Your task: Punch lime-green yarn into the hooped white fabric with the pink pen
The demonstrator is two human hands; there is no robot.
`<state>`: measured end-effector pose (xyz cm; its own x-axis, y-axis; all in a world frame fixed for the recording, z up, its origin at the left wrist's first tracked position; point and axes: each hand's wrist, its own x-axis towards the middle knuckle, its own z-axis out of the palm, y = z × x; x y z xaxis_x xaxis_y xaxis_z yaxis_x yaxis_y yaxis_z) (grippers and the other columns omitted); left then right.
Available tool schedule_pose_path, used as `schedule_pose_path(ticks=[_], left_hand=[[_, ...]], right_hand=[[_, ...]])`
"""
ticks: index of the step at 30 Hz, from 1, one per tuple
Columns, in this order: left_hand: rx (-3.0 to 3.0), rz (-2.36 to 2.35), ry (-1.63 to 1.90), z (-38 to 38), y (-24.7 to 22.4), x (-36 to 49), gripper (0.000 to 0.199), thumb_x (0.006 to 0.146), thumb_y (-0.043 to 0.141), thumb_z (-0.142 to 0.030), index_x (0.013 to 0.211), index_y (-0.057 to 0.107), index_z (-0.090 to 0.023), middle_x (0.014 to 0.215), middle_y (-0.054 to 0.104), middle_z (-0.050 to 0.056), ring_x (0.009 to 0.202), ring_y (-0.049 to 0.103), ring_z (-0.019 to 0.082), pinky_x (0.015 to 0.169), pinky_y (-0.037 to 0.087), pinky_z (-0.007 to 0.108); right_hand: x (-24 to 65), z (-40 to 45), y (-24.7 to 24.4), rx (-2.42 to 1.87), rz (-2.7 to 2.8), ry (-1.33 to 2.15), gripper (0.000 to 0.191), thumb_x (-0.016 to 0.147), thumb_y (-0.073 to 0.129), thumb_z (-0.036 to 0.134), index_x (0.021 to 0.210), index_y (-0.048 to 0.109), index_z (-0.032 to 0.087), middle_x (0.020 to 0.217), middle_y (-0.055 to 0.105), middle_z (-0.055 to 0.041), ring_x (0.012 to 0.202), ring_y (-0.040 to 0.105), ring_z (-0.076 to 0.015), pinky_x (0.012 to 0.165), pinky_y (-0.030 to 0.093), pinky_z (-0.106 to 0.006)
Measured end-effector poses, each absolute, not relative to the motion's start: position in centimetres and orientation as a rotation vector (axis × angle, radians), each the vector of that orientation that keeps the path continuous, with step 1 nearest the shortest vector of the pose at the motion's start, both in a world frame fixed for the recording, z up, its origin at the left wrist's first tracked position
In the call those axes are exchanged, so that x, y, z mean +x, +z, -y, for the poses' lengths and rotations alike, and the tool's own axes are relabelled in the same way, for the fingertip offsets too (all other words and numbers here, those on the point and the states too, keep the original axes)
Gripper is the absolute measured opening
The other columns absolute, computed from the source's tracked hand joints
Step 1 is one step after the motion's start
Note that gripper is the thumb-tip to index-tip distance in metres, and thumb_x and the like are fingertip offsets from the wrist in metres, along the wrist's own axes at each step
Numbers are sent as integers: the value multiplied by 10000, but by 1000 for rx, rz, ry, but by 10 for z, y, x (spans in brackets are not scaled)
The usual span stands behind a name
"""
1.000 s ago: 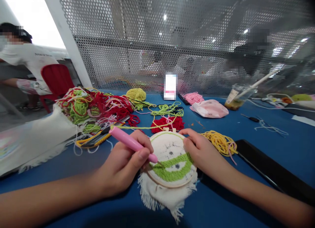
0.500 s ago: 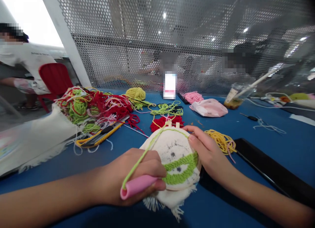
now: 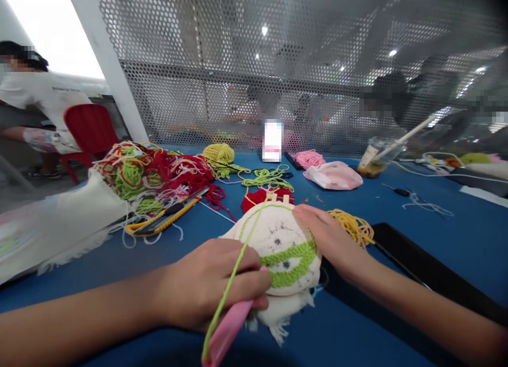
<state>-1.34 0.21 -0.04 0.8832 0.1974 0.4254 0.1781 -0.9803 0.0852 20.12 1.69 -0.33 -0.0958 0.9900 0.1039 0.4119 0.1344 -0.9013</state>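
My left hand (image 3: 226,285) is closed round the pink handle of a punch needle (image 3: 232,327), whose tip is hidden by my fingers at the cloth. Green yarn (image 3: 234,272) comes out of the handle's back end and runs up over my knuckles to the hoop's top. An embroidery hoop (image 3: 279,290) with cream cloth stands tilted on the table. Green loops (image 3: 296,274) fill a curved band on the cloth, and dark drawn marks show above and inside it. My right hand (image 3: 327,235) grips the hoop's right rim, some fingers hidden behind.
On the blue table, a tangled yarn heap (image 3: 135,176), a yellow utility knife (image 3: 170,219) and fringed cloth (image 3: 79,224) lie left. Behind the hoop are a phone (image 3: 272,142) and red yarn (image 3: 254,200). Rightward are yellow yarn (image 3: 349,224), a black case (image 3: 420,266) and a cup (image 3: 371,161).
The punch needle's handle has swung from nearly level to steeply slanted, its back end now lower and nearer me. My right hand has shifted slightly along the hoop's rim.
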Motion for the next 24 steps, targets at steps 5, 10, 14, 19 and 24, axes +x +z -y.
schedule_pose_path(ticks=[5,10,14,19,24], left_hand=[[2738,-694,743,-4,-2,-11,139,809,435,-161,932,498,-171,754,563,29,665,523,140,604,387,247],[2631,-806,734,-3,5,-10,115,819,412,-151,890,501,-168,751,564,20,680,516,128,630,389,236],[2597,-893,711,-2,7,-8,122,820,390,-153,845,510,-163,723,552,13,660,510,126,621,382,244],[2614,-818,741,-2,4,-8,117,815,411,-143,886,502,-163,748,556,18,683,513,130,630,385,249],[2655,-739,799,-3,1,-8,135,802,442,-137,921,496,-167,778,566,35,700,513,146,627,386,265]], right_hand=[[204,-16,-7,-1342,1682,833,275,851,342,404,774,520,209,754,580,-27,698,531,-159,590,422,-244],[206,-15,-10,-1280,1611,839,272,838,379,406,753,555,217,720,588,-20,680,538,-159,582,430,-236],[207,-17,-11,-1249,1521,867,226,806,451,374,720,585,213,707,595,-8,674,545,-160,571,430,-234],[200,-19,-11,-1215,1497,907,246,833,395,362,874,599,231,842,641,-11,765,574,-174,635,436,-254],[197,-22,-12,-1210,1535,828,294,843,382,393,1053,519,240,1036,601,-43,908,552,-183,712,438,-267]])
